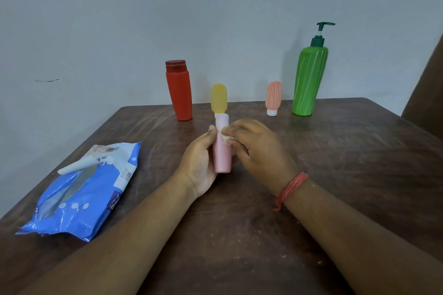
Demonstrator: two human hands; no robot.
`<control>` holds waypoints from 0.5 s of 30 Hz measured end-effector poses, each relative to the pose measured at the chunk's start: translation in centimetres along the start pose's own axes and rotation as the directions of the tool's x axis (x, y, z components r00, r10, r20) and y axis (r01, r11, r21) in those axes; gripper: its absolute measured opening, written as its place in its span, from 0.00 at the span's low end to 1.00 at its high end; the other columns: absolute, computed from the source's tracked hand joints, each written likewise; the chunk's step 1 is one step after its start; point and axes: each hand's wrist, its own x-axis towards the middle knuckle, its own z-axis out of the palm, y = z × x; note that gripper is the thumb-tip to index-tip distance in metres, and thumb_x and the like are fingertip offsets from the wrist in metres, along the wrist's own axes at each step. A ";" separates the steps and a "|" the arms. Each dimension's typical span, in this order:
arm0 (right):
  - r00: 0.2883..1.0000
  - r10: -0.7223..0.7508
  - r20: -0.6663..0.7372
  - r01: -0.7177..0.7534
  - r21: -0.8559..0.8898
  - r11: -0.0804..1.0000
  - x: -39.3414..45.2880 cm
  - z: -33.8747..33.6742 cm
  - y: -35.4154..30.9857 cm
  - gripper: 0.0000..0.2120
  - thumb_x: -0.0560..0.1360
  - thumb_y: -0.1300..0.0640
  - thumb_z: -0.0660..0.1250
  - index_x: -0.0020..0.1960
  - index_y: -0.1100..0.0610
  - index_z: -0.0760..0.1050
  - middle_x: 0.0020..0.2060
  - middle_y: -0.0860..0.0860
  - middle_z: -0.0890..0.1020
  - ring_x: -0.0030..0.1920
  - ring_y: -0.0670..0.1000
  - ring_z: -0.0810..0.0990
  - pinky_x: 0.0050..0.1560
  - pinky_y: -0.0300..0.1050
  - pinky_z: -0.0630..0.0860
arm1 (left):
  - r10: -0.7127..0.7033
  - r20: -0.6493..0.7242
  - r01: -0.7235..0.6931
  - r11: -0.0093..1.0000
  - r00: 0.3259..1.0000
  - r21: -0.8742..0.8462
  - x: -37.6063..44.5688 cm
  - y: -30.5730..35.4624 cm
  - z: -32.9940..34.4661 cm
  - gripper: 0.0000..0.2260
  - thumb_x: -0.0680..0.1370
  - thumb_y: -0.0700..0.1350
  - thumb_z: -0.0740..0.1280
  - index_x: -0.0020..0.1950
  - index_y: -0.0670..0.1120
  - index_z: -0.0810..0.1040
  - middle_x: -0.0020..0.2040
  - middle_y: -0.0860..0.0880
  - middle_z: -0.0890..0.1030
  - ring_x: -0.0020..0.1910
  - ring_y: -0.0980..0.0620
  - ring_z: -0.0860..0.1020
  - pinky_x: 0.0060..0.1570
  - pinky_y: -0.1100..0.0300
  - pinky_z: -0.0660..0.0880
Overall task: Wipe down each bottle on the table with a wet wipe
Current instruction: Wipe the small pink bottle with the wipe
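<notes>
Left hand clasps the pink bottle upright, right hand pinching the wet wipe against its upper side.

Pink bottle upright, mid-table; white wipe pressed against its upper side.

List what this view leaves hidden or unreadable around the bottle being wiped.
- Wet wipe: mostly covered by the right hand; only a small white patch shows.
- Pink bottle: its left side is behind the left hand.
- Yellow bottle: its base is hidden behind the pink bottle.
- Wipes pack: print too small and blurred to read.
</notes>
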 end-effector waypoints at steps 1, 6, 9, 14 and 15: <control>1.000 0.002 0.006 -0.002 0.015 1.000 -0.1 0.0 -0.2 0.11 0.75 0.64 0.69 0.57 0.60 0.82 0.51 0.52 0.82 0.53 0.50 0.77 0.55 0.37 0.70 | 0.007 -0.017 -0.007 1.000 1.000 -0.024 0.1 0.0 -0.1 0.18 0.85 0.52 0.58 0.68 0.42 0.77 0.53 0.43 0.85 0.48 0.48 0.84 0.47 0.50 0.82; 0.996 -0.010 0.086 0.004 0.071 0.997 -0.5 0.2 -0.6 0.08 0.74 0.64 0.72 0.53 0.59 0.83 0.49 0.52 0.81 0.53 0.47 0.77 0.55 0.30 0.67 | 0.027 -0.043 -0.030 0.996 0.999 -0.081 0.3 0.4 -0.5 0.18 0.86 0.50 0.56 0.64 0.40 0.77 0.50 0.44 0.83 0.42 0.50 0.83 0.42 0.53 0.81; 0.985 0.140 -0.099 -0.127 0.127 0.984 0.1 0.3 -0.3 0.06 0.74 0.66 0.71 0.50 0.60 0.82 0.47 0.52 0.81 0.47 0.44 0.76 0.50 0.25 0.67 | 0.029 0.011 -0.029 1.000 1.000 -0.002 -0.2 0.1 0.2 0.16 0.87 0.47 0.54 0.60 0.42 0.79 0.45 0.44 0.84 0.43 0.50 0.83 0.45 0.55 0.81; 0.993 0.105 0.047 -0.110 0.134 0.985 -1.1 0.2 -0.7 0.07 0.71 0.67 0.73 0.47 0.59 0.82 0.44 0.51 0.79 0.44 0.37 0.70 0.47 0.23 0.66 | 0.064 -0.037 -0.064 0.998 0.997 0.002 0.1 0.3 -0.2 0.18 0.86 0.51 0.55 0.61 0.40 0.78 0.45 0.44 0.82 0.38 0.49 0.81 0.38 0.54 0.78; 0.993 0.117 0.022 -0.119 0.149 0.982 -0.9 0.3 -0.7 0.06 0.71 0.68 0.73 0.46 0.59 0.82 0.43 0.51 0.79 0.44 0.36 0.70 0.47 0.23 0.66 | 0.064 -0.035 -0.064 0.998 0.997 0.010 0.0 0.3 -0.2 0.17 0.86 0.50 0.55 0.61 0.40 0.78 0.46 0.43 0.81 0.39 0.49 0.81 0.39 0.54 0.79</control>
